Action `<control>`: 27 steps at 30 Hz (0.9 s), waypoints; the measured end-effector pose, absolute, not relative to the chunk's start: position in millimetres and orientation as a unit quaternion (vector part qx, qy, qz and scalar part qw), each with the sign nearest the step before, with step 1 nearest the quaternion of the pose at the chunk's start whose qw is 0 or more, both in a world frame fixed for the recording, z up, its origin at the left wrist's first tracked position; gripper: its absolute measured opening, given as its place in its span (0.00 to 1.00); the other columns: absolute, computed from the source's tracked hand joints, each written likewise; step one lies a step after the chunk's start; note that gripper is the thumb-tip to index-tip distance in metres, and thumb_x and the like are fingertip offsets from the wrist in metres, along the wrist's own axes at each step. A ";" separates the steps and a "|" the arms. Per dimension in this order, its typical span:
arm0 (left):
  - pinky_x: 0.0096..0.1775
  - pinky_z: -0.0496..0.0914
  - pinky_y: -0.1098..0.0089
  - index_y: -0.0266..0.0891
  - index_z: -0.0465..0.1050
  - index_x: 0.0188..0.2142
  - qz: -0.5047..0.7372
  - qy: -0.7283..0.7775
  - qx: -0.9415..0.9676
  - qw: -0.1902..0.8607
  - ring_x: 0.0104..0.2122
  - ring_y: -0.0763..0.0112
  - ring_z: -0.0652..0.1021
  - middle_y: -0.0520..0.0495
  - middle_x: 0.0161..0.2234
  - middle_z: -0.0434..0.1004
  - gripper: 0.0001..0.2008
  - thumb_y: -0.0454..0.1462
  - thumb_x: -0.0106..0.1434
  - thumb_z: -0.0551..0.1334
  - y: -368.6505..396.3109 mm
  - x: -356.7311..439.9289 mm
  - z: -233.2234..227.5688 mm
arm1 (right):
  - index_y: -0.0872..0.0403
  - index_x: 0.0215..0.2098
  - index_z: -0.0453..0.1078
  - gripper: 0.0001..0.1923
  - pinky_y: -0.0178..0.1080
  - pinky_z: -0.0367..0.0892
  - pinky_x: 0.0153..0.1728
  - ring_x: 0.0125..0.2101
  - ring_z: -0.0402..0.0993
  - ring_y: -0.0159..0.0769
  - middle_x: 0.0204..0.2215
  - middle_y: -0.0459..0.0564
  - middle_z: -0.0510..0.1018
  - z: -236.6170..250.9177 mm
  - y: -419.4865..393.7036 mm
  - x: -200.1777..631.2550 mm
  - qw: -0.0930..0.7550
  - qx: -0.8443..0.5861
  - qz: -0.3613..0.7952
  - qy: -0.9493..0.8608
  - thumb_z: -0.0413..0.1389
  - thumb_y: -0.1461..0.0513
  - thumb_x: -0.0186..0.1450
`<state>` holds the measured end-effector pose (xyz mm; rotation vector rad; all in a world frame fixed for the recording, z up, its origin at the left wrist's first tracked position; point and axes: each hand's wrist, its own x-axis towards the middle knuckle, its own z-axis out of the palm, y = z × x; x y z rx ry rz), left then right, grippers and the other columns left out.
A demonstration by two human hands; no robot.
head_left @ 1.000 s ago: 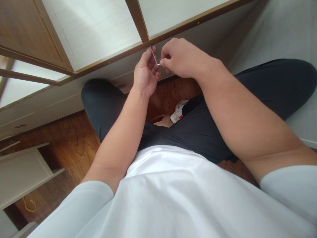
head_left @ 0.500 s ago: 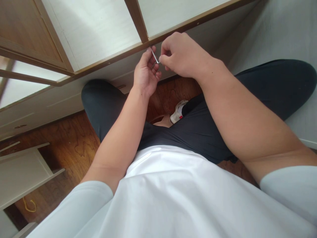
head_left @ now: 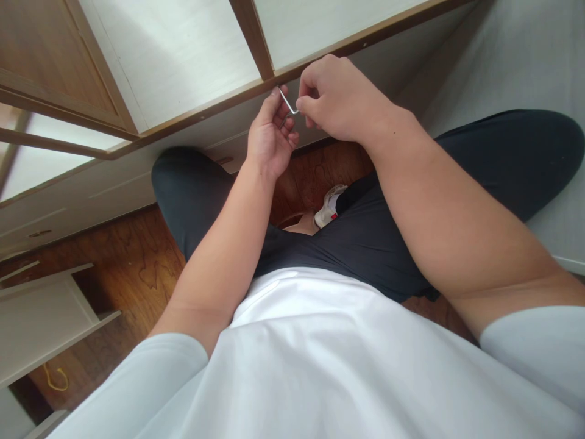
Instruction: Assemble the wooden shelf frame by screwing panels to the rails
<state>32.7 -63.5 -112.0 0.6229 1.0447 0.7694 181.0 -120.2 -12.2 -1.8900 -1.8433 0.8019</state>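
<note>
A thin silver L-shaped hex key slants down from the underside of the cabinet's wooden front rail. My left hand has its palm turned up, with thumb and forefinger closed about the key's upper end just under the rail; its other fingers are loosely curled. Near the key's bend, my right hand is closed, thumb against forefinger, pinching the metal there. Where the upper tip meets the rail is hidden by my left fingertips.
An upright wooden divider joins the rail above my hands. At left stands a wooden-framed door. A pale drawer and a yellow cord lie on the wood floor. My bent knees flank the work, beside a grey panel.
My right hand has shifted slightly to the right, and the bend of the hex key has swung a little with it. My left hand stays nearly in place.
</note>
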 end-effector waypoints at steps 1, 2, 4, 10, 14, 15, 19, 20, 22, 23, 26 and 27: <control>0.22 0.71 0.69 0.57 0.81 0.40 0.352 0.478 0.289 0.751 0.30 0.60 0.82 0.50 0.27 0.80 0.10 0.55 0.65 0.68 -63.3 32.5 -112.2 | 0.56 0.32 0.78 0.09 0.35 0.64 0.32 0.29 0.75 0.35 0.29 0.52 0.83 -13.5 -119.7 182.0 0.185 -0.671 0.288 -0.657 0.54 0.66 0.65; 0.22 0.71 0.68 0.58 0.81 0.40 0.350 0.478 0.295 0.750 0.30 0.60 0.82 0.50 0.26 0.80 0.11 0.55 0.64 0.68 -63.0 32.4 -112.3 | 0.56 0.32 0.78 0.09 0.35 0.63 0.32 0.29 0.75 0.35 0.29 0.52 0.83 -14.8 -119.2 183.0 0.178 -0.670 0.290 -0.660 0.54 0.66 0.65; 0.21 0.70 0.68 0.58 0.81 0.40 0.343 0.480 0.305 0.748 0.30 0.59 0.82 0.50 0.26 0.80 0.13 0.57 0.64 0.68 -62.5 32.3 -112.4 | 0.55 0.33 0.77 0.09 0.35 0.63 0.31 0.29 0.76 0.35 0.30 0.52 0.83 -17.4 -118.5 184.5 0.164 -0.669 0.295 -0.662 0.54 0.66 0.65; 0.21 0.70 0.66 0.60 0.81 0.42 0.329 0.479 0.315 0.750 0.30 0.58 0.82 0.49 0.25 0.79 0.15 0.59 0.61 0.68 -60.7 31.9 -115.2 | 0.55 0.34 0.76 0.09 0.34 0.63 0.31 0.29 0.74 0.35 0.30 0.52 0.83 -22.6 -117.0 182.7 0.133 -0.670 0.309 -0.661 0.53 0.66 0.66; 0.21 0.70 0.65 0.63 0.81 0.40 0.323 0.471 0.320 0.756 0.31 0.57 0.82 0.50 0.25 0.80 0.13 0.59 0.60 0.68 -59.4 30.4 -120.1 | 0.54 0.34 0.76 0.09 0.35 0.65 0.34 0.30 0.74 0.36 0.33 0.53 0.84 -25.3 -116.2 179.1 0.113 -0.667 0.308 -0.669 0.52 0.67 0.66; 0.21 0.70 0.65 0.63 0.81 0.40 0.325 0.470 0.318 0.756 0.31 0.57 0.82 0.50 0.25 0.80 0.13 0.59 0.60 0.68 -59.1 30.0 -121.1 | 0.53 0.34 0.76 0.10 0.36 0.65 0.34 0.30 0.75 0.37 0.33 0.53 0.84 -25.7 -116.3 178.2 0.113 -0.666 0.308 -0.670 0.52 0.67 0.66; 0.22 0.71 0.66 0.61 0.81 0.37 0.342 0.482 0.305 0.747 0.31 0.58 0.82 0.50 0.27 0.81 0.10 0.56 0.60 0.69 -58.7 29.4 -122.9 | 0.52 0.33 0.75 0.11 0.38 0.66 0.35 0.32 0.77 0.40 0.33 0.54 0.85 -26.4 -117.1 175.7 0.117 -0.659 0.307 -0.676 0.51 0.65 0.66; 0.22 0.71 0.66 0.61 0.81 0.36 0.343 0.488 0.304 0.743 0.32 0.58 0.82 0.50 0.27 0.81 0.10 0.56 0.60 0.69 -58.7 29.3 -123.0 | 0.52 0.33 0.75 0.11 0.39 0.66 0.35 0.33 0.77 0.40 0.34 0.54 0.85 -26.4 -117.3 175.5 0.115 -0.658 0.305 -0.679 0.51 0.65 0.66; 0.22 0.71 0.65 0.61 0.81 0.35 0.341 0.491 0.309 0.740 0.32 0.57 0.82 0.50 0.27 0.81 0.09 0.56 0.61 0.69 -58.7 29.2 -123.2 | 0.52 0.34 0.76 0.11 0.39 0.66 0.36 0.33 0.78 0.41 0.35 0.54 0.85 -26.5 -117.6 175.6 0.113 -0.656 0.303 -0.682 0.51 0.65 0.66; 0.22 0.71 0.65 0.61 0.81 0.35 0.339 0.488 0.313 0.741 0.32 0.57 0.82 0.50 0.27 0.81 0.09 0.56 0.61 0.68 -58.7 29.2 -123.2 | 0.51 0.34 0.76 0.11 0.39 0.66 0.36 0.33 0.78 0.41 0.36 0.54 0.85 -26.4 -117.9 175.8 0.113 -0.655 0.302 -0.683 0.51 0.64 0.66; 0.21 0.71 0.66 0.61 0.81 0.36 0.339 0.478 0.315 0.747 0.31 0.58 0.82 0.50 0.28 0.81 0.09 0.56 0.61 0.68 -59.2 29.2 -122.3 | 0.50 0.34 0.75 0.11 0.38 0.65 0.35 0.33 0.77 0.41 0.35 0.53 0.85 -25.5 -118.8 175.8 0.109 -0.654 0.297 -0.687 0.50 0.63 0.66; 0.21 0.71 0.66 0.61 0.81 0.37 0.340 0.479 0.312 0.747 0.31 0.59 0.82 0.50 0.29 0.82 0.10 0.56 0.61 0.68 -59.7 29.5 -121.5 | 0.50 0.34 0.75 0.11 0.38 0.65 0.35 0.33 0.77 0.41 0.35 0.53 0.85 -25.0 -119.2 175.6 0.106 -0.653 0.296 -0.689 0.50 0.63 0.66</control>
